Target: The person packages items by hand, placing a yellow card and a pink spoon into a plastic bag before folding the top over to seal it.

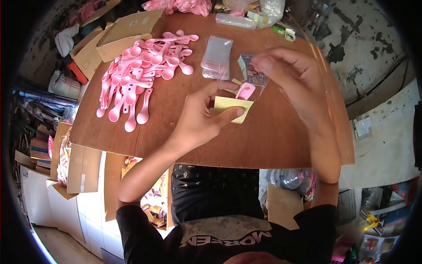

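My left hand (203, 115) pinches a yellow card (232, 108) together with a pink plastic spoon (245, 91), over the middle of the brown table (263, 141). My right hand (293, 79) holds the top of a clear plastic bag (260, 93) that the spoon and card sit partly inside. The two hands are close together, thumbs facing. A small stack of printed cards (251, 72) lies just behind the bag, partly hidden by my right fingers.
A large heap of pink spoons (140, 75) lies at the table's left. A pile of clear bags (216, 57) sits behind centre. Cardboard boxes (127, 33) stand at the far left edge, with more bags and packets (250, 15) at the back.
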The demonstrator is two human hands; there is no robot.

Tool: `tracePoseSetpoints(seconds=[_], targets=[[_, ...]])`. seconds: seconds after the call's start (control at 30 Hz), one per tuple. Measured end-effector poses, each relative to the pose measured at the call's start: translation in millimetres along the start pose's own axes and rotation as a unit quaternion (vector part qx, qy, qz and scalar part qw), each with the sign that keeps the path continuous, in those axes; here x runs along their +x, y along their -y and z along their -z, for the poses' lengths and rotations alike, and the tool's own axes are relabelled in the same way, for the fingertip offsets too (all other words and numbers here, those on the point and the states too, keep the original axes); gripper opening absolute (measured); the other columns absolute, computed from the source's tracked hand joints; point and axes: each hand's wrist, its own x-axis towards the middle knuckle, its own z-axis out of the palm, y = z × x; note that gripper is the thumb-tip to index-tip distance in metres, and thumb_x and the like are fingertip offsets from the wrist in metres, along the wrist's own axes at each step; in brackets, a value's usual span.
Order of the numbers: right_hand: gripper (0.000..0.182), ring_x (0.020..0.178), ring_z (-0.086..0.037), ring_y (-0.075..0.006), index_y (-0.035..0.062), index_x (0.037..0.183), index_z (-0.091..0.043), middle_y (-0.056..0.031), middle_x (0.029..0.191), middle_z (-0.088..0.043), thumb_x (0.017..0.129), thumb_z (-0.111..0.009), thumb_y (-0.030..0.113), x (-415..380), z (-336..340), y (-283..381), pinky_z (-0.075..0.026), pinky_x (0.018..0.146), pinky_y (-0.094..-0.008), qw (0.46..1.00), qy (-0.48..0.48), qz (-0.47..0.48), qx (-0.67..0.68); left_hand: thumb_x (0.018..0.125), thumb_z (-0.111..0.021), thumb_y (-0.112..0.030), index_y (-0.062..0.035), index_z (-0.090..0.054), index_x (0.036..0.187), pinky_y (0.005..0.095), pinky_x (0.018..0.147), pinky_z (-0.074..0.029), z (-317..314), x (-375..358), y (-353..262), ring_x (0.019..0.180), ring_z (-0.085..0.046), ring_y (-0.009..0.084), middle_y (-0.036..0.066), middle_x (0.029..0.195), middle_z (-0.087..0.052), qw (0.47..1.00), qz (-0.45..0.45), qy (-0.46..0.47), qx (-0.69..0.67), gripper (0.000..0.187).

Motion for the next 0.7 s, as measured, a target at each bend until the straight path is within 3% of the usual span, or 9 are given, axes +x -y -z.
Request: tracePoseSetpoints(seconds=[0.03, 0.17, 0.27, 0.37, 0.4, 0.47, 0.7], targets=[[0.018, 0.081, -0.061, -0.0076, -0.0042, 0.100, -0.066, -0.0049, 0.090, -0.067, 0.088, -0.067, 0.009, -2.0, -2.1, 2.6, -0.048, 0.072, -0.0218, 0.997, -0.015, -0.040, 0.071, 0.082, -0.072, -0.002, 0.0030, -0.055, 0.116, 0.0260, 0.079, -0.053, 0.4, -1.5, -0.6, 0.093, -0.064, 0.0131, 0.011, 0.101, -0.066, 1.000, 0.014, -0.008, 0.014, 0.038], [0.022, 0.085, -0.063, -0.0101, -0.0053, 0.104, -0.063, -0.0068, 0.095, -0.067, 0.089, -0.066, 0.010, -16.0, -5.8, -15.8, -0.050, 0.076, -0.0224, 0.997, 0.023, -0.044, 0.050, 0.082, -0.072, -0.003, 0.0021, -0.056, 0.114, 0.0261, 0.075, -0.054, -1.5, -4.2, -1.9, 0.089, -0.064, 0.0112, 0.010, 0.099, -0.066, 0.999, -0.014, -0.038, 0.000, 0.036], [0.019, 0.088, -0.064, -0.0119, -0.0060, 0.102, -0.064, -0.0082, 0.095, -0.067, 0.090, -0.064, 0.008, -25.1, -10.8, -28.0, -0.052, 0.079, -0.0238, 0.995, 0.028, -0.079, 0.052, 0.082, -0.072, -0.003, 0.0022, -0.055, 0.116, 0.0267, 0.077, -0.053, -0.2, -7.1, 1.8, 0.094, -0.063, 0.0120, 0.011, 0.102, -0.065, 1.000, 0.025, -0.010, -0.003, 0.039], [0.018, 0.091, -0.065, -0.0135, -0.0068, 0.101, -0.063, -0.0100, 0.097, -0.068, 0.090, -0.063, 0.008, -30.7, -9.9, -33.8, -0.053, 0.080, -0.0252, 0.992, 0.028, -0.105, 0.068, 0.087, -0.067, -0.005, 0.0030, -0.051, 0.122, 0.0292, 0.083, -0.052, 5.4, -10.0, 3.4, 0.105, -0.059, 0.0145, 0.014, 0.110, -0.064, 0.995, -0.023, -0.022, -0.093, 0.039], [0.019, 0.091, -0.065, -0.0138, -0.0069, 0.102, -0.064, -0.0106, 0.098, -0.068, 0.091, -0.063, 0.008, -32.9, -10.2, -34.4, -0.054, 0.080, -0.0251, 0.990, 0.031, -0.123, 0.065, 0.090, -0.063, -0.006, 0.0033, -0.053, 0.119, 0.0293, 0.083, -0.051, 8.9, -8.4, 3.6, 0.101, -0.061, 0.0143, 0.014, 0.107, -0.065, 0.992, -0.045, -0.031, -0.118, 0.031], [0.019, 0.091, -0.065, -0.0141, -0.0070, 0.102, -0.064, -0.0112, 0.099, -0.068, 0.091, -0.063, 0.008, -36.8, -11.2, -37.6, -0.054, 0.079, -0.0250, 0.987, 0.036, -0.144, 0.064, 0.092, -0.061, -0.007, 0.0039, -0.059, 0.110, 0.0272, 0.081, -0.051, 14.1, -8.9, 0.3, 0.093, -0.063, 0.0132, 0.011, 0.101, -0.067, 0.991, -0.007, -0.029, -0.133, 0.021], [0.020, 0.090, -0.066, -0.0145, -0.0056, 0.105, -0.065, -0.0115, 0.098, -0.068, 0.090, -0.063, 0.009, -47.7, -14.0, -56.8, -0.056, 0.074, -0.0261, 0.985, 0.019, -0.150, 0.082, 0.091, -0.063, -0.009, 0.0031, -0.066, 0.103, 0.0227, 0.072, -0.052, 22.8, -10.1, 12.9, 0.083, -0.063, 0.0087, 0.006, 0.091, -0.069, 0.998, 0.006, -0.056, -0.027, 0.017]])
